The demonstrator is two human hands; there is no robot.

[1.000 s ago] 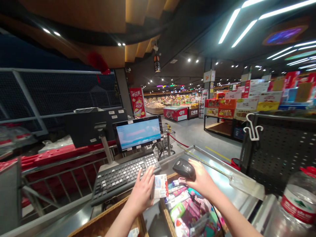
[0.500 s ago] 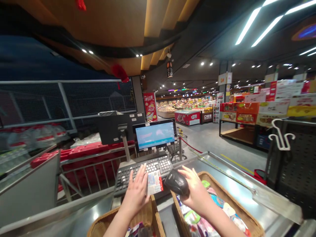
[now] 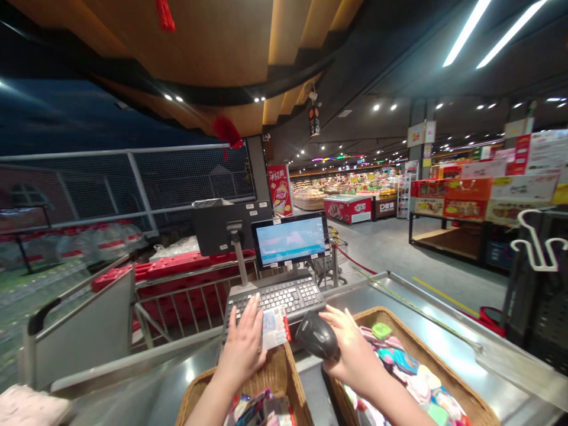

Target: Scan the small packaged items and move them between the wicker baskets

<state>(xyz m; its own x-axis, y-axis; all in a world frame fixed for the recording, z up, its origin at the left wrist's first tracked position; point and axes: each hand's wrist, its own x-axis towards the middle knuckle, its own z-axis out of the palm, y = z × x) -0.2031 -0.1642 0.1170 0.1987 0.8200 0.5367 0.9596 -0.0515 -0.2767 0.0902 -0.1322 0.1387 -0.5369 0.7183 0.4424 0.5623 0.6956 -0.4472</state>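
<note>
My left hand holds a small flat packet, pale with printing and a red edge, above the near edge of the keyboard. Its thumb and part of the grip are hidden behind the packet. In my right hand is a black barcode scanner, its head pointed left towards the packet, a small gap between them. Below my left arm stands a wicker basket with dark packaged goods in it. A second wicker basket, full of colourful packets, lies under my right forearm.
A lit monitor stands behind the keyboard, with a second dark screen seen from its back. The metal counter runs off to the right. A white hook rack is at the far right, a pink cloth-like item at the lower left.
The view has turned a little left, so the scene sits further right. Both hands keep their holds; the packet and scanner remain close together.
</note>
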